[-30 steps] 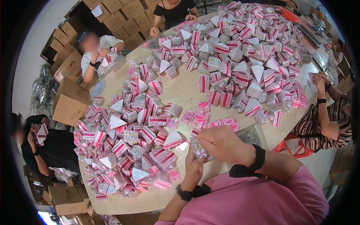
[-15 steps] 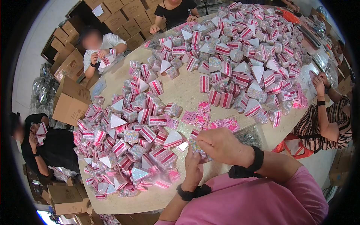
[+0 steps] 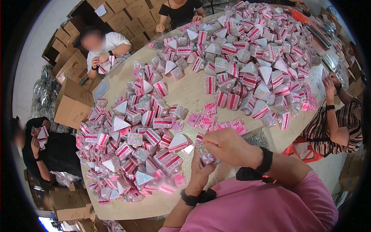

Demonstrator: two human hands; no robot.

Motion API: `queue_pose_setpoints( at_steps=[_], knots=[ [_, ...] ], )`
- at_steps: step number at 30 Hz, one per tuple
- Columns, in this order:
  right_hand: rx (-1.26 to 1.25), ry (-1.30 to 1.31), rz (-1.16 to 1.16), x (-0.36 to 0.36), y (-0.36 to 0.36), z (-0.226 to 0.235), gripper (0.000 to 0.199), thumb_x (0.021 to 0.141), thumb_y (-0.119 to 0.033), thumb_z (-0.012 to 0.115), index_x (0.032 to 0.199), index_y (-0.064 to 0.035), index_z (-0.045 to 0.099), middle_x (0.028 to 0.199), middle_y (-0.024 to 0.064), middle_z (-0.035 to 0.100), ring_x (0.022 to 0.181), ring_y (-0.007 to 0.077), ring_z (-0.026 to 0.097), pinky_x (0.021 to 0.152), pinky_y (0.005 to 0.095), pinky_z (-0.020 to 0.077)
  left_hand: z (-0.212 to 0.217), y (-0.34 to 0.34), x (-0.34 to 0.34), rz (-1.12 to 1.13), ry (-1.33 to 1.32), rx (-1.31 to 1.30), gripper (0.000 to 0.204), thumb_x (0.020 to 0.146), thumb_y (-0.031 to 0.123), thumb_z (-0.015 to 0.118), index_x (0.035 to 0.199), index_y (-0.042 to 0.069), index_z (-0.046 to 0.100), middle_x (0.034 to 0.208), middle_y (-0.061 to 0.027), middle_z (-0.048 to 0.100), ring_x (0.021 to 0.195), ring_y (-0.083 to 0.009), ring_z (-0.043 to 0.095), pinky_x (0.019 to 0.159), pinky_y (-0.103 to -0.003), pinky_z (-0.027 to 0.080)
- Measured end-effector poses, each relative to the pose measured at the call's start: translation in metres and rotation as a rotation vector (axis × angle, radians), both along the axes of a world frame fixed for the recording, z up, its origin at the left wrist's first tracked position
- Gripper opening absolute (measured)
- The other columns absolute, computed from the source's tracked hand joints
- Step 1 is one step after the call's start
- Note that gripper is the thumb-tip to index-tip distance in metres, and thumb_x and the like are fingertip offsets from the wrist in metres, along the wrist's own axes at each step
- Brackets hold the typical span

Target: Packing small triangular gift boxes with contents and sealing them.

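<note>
Near the table's front edge, a small cake-slice-shaped piece (image 3: 206, 154) with a glittery, multicoloured face is held between my hands. My left hand (image 3: 199, 173) grips it from the lower left, thumb against its near side. My right hand (image 3: 234, 147) is closed in a pinch over its upper right; what the fingertips hold is hidden behind the hand. Flat pink printed cards (image 3: 205, 120) lie just beyond my hands. To the left is a heap of similar pink-and-white cake slices (image 3: 131, 145), many of them in clear wrapping.
A larger heap of cake slices (image 3: 251, 62) covers the far right of the table (image 3: 185, 91). A clear plastic bag (image 3: 259, 139) lies beside my right forearm. Co-workers sit around the table, some handling pieces. Cardboard boxes (image 3: 73, 102) stand at the left.
My hands have shifted slightly, and more of the held slice's glittery face shows. At the far left side, the white-shirted co-worker has lowered a piece and changed head position.
</note>
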State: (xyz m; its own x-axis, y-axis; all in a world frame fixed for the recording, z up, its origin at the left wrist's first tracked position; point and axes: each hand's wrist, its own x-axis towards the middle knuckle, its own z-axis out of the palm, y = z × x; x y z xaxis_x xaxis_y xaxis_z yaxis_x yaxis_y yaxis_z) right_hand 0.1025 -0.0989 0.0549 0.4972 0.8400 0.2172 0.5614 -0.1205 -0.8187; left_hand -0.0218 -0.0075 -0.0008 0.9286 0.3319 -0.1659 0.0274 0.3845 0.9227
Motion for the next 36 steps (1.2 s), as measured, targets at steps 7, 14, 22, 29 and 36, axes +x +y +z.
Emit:
queue_pose_setpoints(
  at_steps=[7,14,22,29,36],
  knots=[
    [-0.105,-0.105,0.119,-0.006,-0.019,0.007,0.015,0.084,-0.014,0.054,0.090,-0.0025,0.061,0.079,0.0141,0.061,0.072,0.0328,0.060,0.062,0.0398,0.0463,-0.007,0.012,-0.005,0.152,-0.051,-0.027,0.073,0.071,-0.001,0.056,0.137,0.001,0.026,0.113,-0.0065,0.048,0.101,-0.0134,0.050,0.089,-0.027,0.041],
    [-0.136,-0.305,0.144,-0.018,-0.022,-0.001,0.009,0.079,-0.011,0.057,0.085,-0.0043,0.058,0.073,0.0109,0.059,0.067,0.0311,0.059,0.059,0.0409,0.0454,-0.001,0.009,0.001,0.312,-0.022,0.174,0.081,0.071,0.001,0.057,0.142,-0.001,0.017,0.118,-0.0091,0.046,0.106,-0.0166,0.048,0.092,-0.029,0.039],
    [-0.131,-0.305,0.153,-0.019,-0.020,0.004,0.012,0.077,-0.009,0.054,0.084,0.0011,0.055,0.075,0.0167,0.061,0.067,0.0346,0.062,0.059,0.0429,0.0492,0.001,0.007,0.003,0.333,-0.032,0.382,0.083,0.070,0.001,0.058,0.141,-0.001,0.017,0.130,-0.0125,0.035,0.118,-0.0206,0.040,0.100,-0.033,0.033],
    [-0.157,-0.328,0.167,-0.019,-0.021,0.004,0.013,0.076,-0.009,0.055,0.084,0.0007,0.055,0.076,0.0164,0.061,0.068,0.0335,0.063,0.060,0.0424,0.0497,0.003,0.004,0.003,0.349,-0.011,0.505,0.083,0.069,0.002,0.058,0.141,-0.002,0.018,0.130,-0.0141,0.035,0.120,-0.0230,0.038,0.102,-0.034,0.031],
    [-0.152,-0.337,0.116,-0.021,-0.021,-0.003,0.007,0.077,-0.012,0.054,0.076,-0.0054,0.055,0.068,0.0102,0.056,0.063,0.0306,0.058,0.057,0.0410,0.0445,0.001,0.006,0.002,0.359,0.003,0.647,0.083,0.070,0.004,0.060,0.141,-0.003,0.017,0.130,-0.0164,0.034,0.120,-0.0254,0.039,0.102,-0.036,0.032]
  ],
)
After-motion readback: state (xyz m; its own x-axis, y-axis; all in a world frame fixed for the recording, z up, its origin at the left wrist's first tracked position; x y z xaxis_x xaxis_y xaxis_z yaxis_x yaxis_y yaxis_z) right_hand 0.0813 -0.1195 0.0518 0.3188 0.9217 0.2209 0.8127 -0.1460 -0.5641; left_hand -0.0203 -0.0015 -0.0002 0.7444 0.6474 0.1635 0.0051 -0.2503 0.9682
